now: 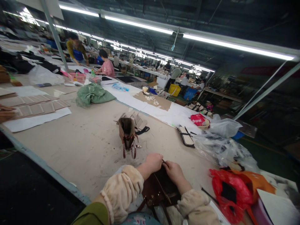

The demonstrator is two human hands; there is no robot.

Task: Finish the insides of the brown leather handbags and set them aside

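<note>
At the table's near edge, my left hand (153, 163) and my right hand (173, 172) are closed close together on the top edge of a dark brown handbag (153, 190). The bag leans toward my body, with small metal fittings on its front; its lower part is hidden by my sleeves. Farther up the table stands a second small brown handbag (126, 132), its mouth gaping and its handles hanging toward me. Behind that bag lie several beige pieces (138, 120) and a black strap (142, 130).
To the right are a black-and-cream bundle (186, 137), clear plastic bags (225, 150) and a red plastic bag (231, 190). A green cloth bundle (93, 94) lies farther back. At left, another person's hand (6, 113) touches flat brown panels (35, 109). Co-workers sit or stand beyond.
</note>
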